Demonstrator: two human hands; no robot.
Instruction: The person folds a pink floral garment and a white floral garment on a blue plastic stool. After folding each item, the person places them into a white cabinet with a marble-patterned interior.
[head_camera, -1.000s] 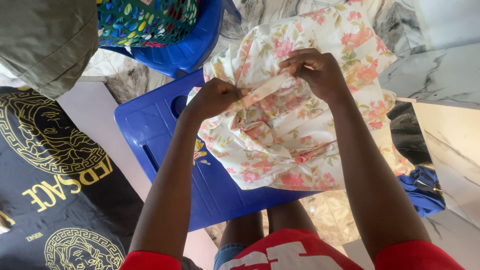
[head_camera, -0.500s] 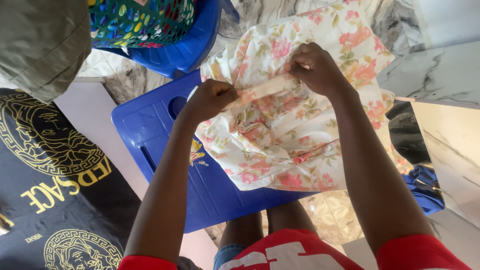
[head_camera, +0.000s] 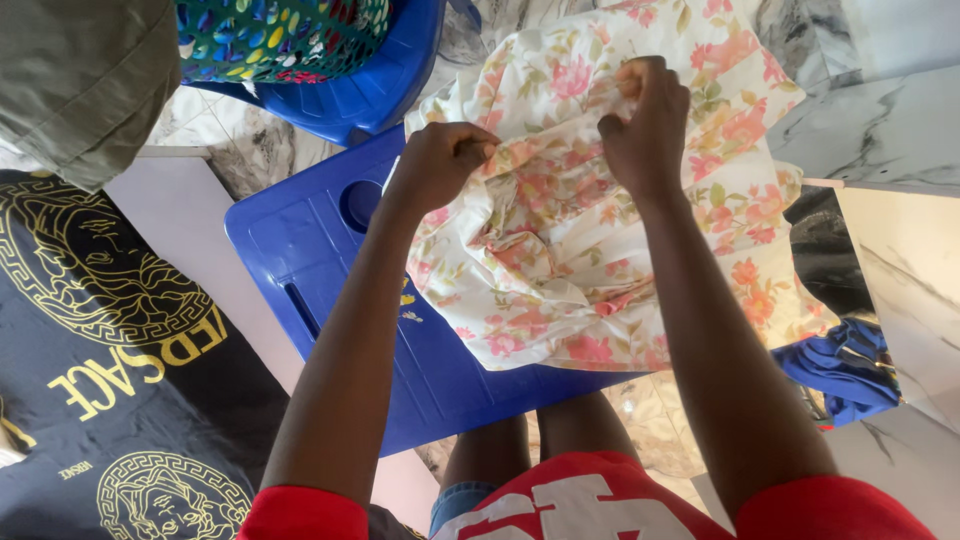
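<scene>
A cream floral cloth (head_camera: 600, 250) with pink flowers lies bunched on a blue plastic table (head_camera: 310, 250). My left hand (head_camera: 435, 165) is closed on a fold of the cloth at its left edge. My right hand (head_camera: 645, 125) pinches another fold further right and a little higher. A strip of the fabric is gathered between the two hands. The rest of the cloth spreads over the table's right side and hangs past its edge.
A blue plastic chair (head_camera: 375, 85) holds a green patterned basket (head_camera: 280, 40) at the top. A black and gold cloth (head_camera: 110, 370) covers the left. A blue garment (head_camera: 840, 370) lies at the right on the marble floor (head_camera: 880, 130).
Both hands have moved up and closer together with the cloth. The right hand turned more upright, and the fabric between the hands has bunched.
</scene>
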